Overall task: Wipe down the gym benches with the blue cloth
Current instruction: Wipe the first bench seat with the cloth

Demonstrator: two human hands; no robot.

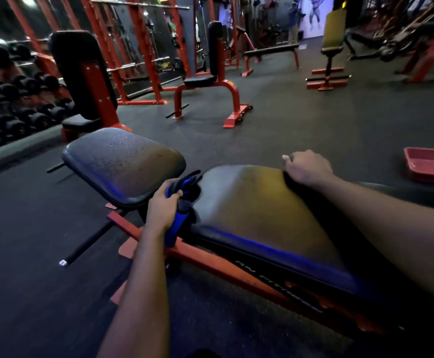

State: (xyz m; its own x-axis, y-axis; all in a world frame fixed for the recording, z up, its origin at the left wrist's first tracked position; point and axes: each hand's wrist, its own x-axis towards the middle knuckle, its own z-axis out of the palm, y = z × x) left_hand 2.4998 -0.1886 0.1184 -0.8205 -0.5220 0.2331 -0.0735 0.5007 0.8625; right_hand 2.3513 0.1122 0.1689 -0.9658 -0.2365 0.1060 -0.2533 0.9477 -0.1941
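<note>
A black padded bench with a red frame lies in front of me, its long back pad (pixel 252 213) near and its seat pad (pixel 123 161) beyond. My left hand (pixel 163 209) grips the bunched blue cloth (pixel 179 218) at the gap between the two pads, against the near edge of the back pad. My right hand (pixel 307 167) rests on the far edge of the back pad with its fingers curled over the rim.
A second upright bench (pixel 81 73) stands behind the seat pad, another (pixel 210 81) farther back, a flat bench (pixel 270 51) and a yellow-backed one (pixel 332 42) beyond. Dumbbell racks (pixel 9 99) line the left. A red tray (pixel 430 165) lies on the floor at right.
</note>
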